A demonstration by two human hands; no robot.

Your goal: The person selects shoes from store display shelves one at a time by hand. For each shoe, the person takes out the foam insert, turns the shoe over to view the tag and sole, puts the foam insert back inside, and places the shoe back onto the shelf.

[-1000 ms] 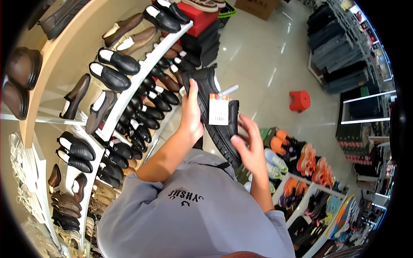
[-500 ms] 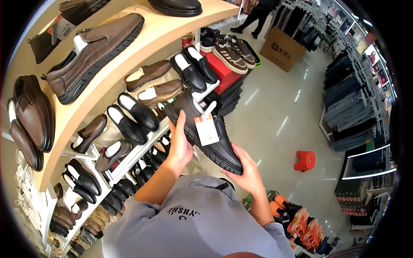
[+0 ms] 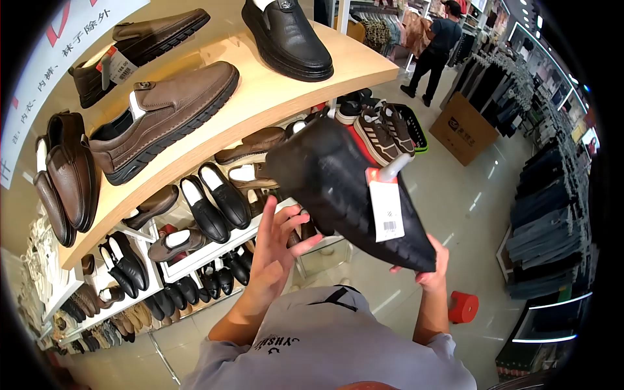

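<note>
Black shoe (image 3: 331, 185) held up in the air in front of the shirt (image 3: 338, 348), price tag (image 3: 388, 211) on it; right hand (image 3: 434, 268) has its grip pinching the narrow end, left hand (image 3: 272, 250) has its grip spread just beside the wide end, contact unclear. Wooden shelf (image 3: 354, 65) at left carries brown shoes (image 3: 185, 104); carton (image 3: 463, 129) and stool (image 3: 463, 307) on the floor (image 3: 458, 192) at right.

A matte black, round-toed shoe (image 3: 325, 188) rests in the right hand (image 3: 437, 263) at near centre, the bare left hand (image 3: 276, 244) to its left. Left, on a curved pale-wood shelf (image 3: 351, 65), a brown leather slip-on (image 3: 188, 104) lies left of a glossy black loafer (image 3: 292, 42). At right, a round red plastic stool (image 3: 464, 307) stands nearer than a square brown cardboard box (image 3: 461, 130).
</note>
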